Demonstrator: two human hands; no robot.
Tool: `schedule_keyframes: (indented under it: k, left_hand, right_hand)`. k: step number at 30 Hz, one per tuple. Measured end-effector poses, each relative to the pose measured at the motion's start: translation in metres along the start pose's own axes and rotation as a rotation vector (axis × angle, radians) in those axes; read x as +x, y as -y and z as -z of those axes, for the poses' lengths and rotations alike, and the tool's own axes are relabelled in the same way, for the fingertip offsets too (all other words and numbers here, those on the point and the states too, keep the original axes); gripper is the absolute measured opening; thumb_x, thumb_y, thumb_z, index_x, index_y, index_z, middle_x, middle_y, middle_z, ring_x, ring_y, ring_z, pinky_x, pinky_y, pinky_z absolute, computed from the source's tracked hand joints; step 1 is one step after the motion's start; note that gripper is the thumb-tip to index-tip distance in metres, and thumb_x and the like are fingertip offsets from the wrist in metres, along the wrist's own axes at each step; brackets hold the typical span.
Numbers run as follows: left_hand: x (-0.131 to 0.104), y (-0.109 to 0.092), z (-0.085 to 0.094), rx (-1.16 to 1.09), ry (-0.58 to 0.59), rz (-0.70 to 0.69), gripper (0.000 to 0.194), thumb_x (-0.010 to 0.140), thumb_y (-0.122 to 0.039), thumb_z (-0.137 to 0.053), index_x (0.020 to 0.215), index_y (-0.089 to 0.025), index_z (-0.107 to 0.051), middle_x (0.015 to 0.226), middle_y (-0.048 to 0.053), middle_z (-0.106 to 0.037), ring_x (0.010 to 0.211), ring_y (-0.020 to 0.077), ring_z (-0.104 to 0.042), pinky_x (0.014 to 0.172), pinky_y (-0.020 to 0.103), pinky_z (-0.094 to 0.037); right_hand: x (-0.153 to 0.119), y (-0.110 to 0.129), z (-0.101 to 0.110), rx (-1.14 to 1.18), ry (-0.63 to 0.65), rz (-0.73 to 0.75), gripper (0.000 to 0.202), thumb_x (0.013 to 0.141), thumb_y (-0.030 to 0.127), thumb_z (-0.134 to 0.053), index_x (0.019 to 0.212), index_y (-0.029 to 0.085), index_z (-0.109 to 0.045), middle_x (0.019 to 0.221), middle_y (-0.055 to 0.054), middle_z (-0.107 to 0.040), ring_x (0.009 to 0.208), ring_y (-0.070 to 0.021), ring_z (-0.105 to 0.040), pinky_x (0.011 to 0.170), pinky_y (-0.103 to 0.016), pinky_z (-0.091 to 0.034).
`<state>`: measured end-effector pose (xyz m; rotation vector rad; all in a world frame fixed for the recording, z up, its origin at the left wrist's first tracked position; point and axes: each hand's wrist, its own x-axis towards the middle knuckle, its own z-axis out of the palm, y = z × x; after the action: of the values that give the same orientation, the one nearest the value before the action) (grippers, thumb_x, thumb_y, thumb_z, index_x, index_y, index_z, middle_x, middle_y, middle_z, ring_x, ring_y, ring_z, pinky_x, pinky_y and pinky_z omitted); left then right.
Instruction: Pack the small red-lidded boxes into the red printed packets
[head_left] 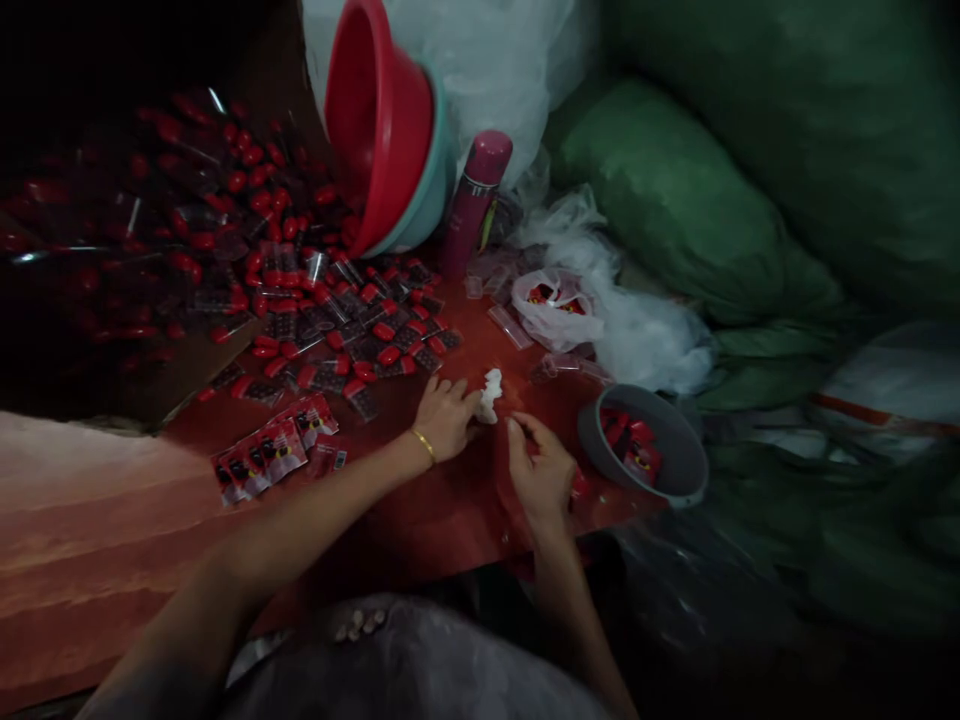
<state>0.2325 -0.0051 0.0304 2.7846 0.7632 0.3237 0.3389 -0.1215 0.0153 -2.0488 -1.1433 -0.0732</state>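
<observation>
On the red table [420, 520], the left hand [448, 415] pinches a white scrap [491, 390] that loose fingers might drop, while the right hand [541, 470], at four o'clock, grips unclearly.

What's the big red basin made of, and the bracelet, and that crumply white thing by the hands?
The red basin looks like smooth plastic: soft shine, thick rim. The bracelet seems to be gold-coloured metal, because it glints yellow. The crumpled white thing looks matte, maybe tissue or thin plastic; it's too small to tell.
</observation>
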Motion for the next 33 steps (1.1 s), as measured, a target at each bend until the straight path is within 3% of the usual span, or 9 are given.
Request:
schedule_keyframes:
  k: [3, 6, 9, 12, 15, 18, 22, 27, 33]
  left_hand:
    - [0.019, 0.004, -0.02, -0.039, 0.049, -0.024, 0.034, 0.079, -0.038, -0.055, 0.105, -0.019, -0.063, 0.117, 0.012, -0.057, 0.107, 0.0271, -0.048, 0.102, 0.049, -0.023]
    - [0.021, 0.007, -0.029, -0.057, 0.082, -0.054, 0.024, 0.083, -0.031, -0.047, 0.09, -0.021, -0.068, 0.104, 0.007, -0.063, 0.109, 0.0244, -0.048, 0.105, 0.048, -0.019]
    - [0.01, 0.002, -0.03, -0.066, 0.063, 0.0, 0.027, 0.083, -0.027, -0.047, 0.101, -0.019, -0.065, 0.109, 0.008, -0.062, 0.114, 0.0257, -0.046, 0.105, 0.048, -0.021]
    - [-0.015, -0.002, -0.024, -0.08, -0.039, 0.037, 0.045, 0.081, -0.026, -0.049, 0.125, -0.016, -0.049, 0.129, 0.013, -0.052, 0.123, 0.0281, -0.04, 0.105, 0.047, -0.024]
    - [-0.057, 0.005, -0.005, -0.097, -0.139, 0.023, 0.037, 0.084, -0.032, -0.047, 0.118, -0.018, -0.056, 0.13, 0.011, -0.052, 0.127, 0.0279, -0.038, 0.107, 0.047, -0.024]
    - [-0.108, 0.027, 0.022, -0.073, -0.182, 0.17, 0.028, 0.086, -0.031, -0.045, 0.103, -0.02, -0.064, 0.125, 0.009, -0.057, 0.125, 0.0266, -0.041, 0.106, 0.047, -0.026]
    - [-0.16, 0.064, 0.048, 0.07, -0.085, 0.363, 0.031, 0.081, -0.031, -0.054, 0.107, -0.019, -0.064, 0.129, 0.015, -0.052, 0.127, 0.032, -0.037, 0.105, 0.054, -0.024]
    - [-0.181, 0.082, 0.043, 0.079, -0.037, 0.324, 0.026, 0.079, -0.029, -0.058, 0.103, -0.023, -0.067, 0.133, 0.012, -0.05, 0.131, 0.0331, -0.031, 0.106, 0.056, -0.021]
    - [-0.182, 0.08, 0.037, -0.318, -0.292, 0.44, 0.018, 0.079, -0.026, -0.058, 0.089, -0.026, -0.072, 0.122, 0.008, -0.059, 0.127, 0.0299, -0.039, 0.107, 0.054, -0.02]
  right_hand:
    - [-0.017, -0.005, -0.009, 0.078, -0.01, -0.042, 0.033, 0.086, 0.039, -0.044, 0.096, 0.016, -0.065, 0.092, -0.01, -0.07, 0.084, -0.0196, -0.065, 0.079, -0.032, -0.049]
    - [-0.026, -0.01, -0.015, 0.113, -0.024, -0.024, 0.031, 0.085, 0.038, -0.048, 0.095, 0.015, -0.067, 0.089, -0.01, -0.071, 0.08, -0.02, -0.066, 0.077, -0.032, -0.05]
    - [-0.029, -0.014, -0.019, 0.167, -0.028, 0.002, 0.031, 0.085, 0.038, -0.05, 0.094, 0.013, -0.068, 0.086, -0.011, -0.071, 0.078, -0.0206, -0.066, 0.077, -0.033, -0.051]
    - [-0.032, -0.012, -0.023, 0.219, -0.055, -0.014, 0.032, 0.084, 0.038, -0.051, 0.095, 0.013, -0.067, 0.086, -0.012, -0.071, 0.078, -0.0208, -0.066, 0.078, -0.035, -0.051]
    - [-0.04, -0.005, -0.027, 0.256, -0.026, -0.021, 0.031, 0.085, 0.037, -0.05, 0.096, 0.013, -0.066, 0.086, -0.011, -0.071, 0.078, -0.02, -0.066, 0.077, -0.035, -0.051]
    - [-0.051, 0.006, -0.031, 0.274, 0.083, -0.01, 0.028, 0.086, 0.035, -0.049, 0.096, 0.015, -0.066, 0.086, -0.01, -0.071, 0.077, -0.0189, -0.067, 0.075, -0.033, -0.052]
    - [-0.062, 0.031, -0.042, 0.314, 0.203, 0.082, 0.023, 0.086, 0.031, -0.05, 0.096, 0.018, -0.066, 0.089, -0.007, -0.071, 0.079, -0.0178, -0.067, 0.076, -0.031, -0.052]
    - [-0.063, 0.069, -0.057, 0.317, 0.214, 0.319, 0.017, 0.085, 0.022, -0.052, 0.094, 0.02, -0.067, 0.085, -0.006, -0.071, 0.077, -0.0176, -0.066, 0.075, -0.031, -0.051]
    - [-0.066, 0.087, -0.061, 0.366, 0.302, 0.336, 0.017, 0.085, 0.021, -0.051, 0.094, 0.021, -0.066, 0.085, -0.005, -0.071, 0.077, -0.0176, -0.065, 0.074, -0.032, -0.049]
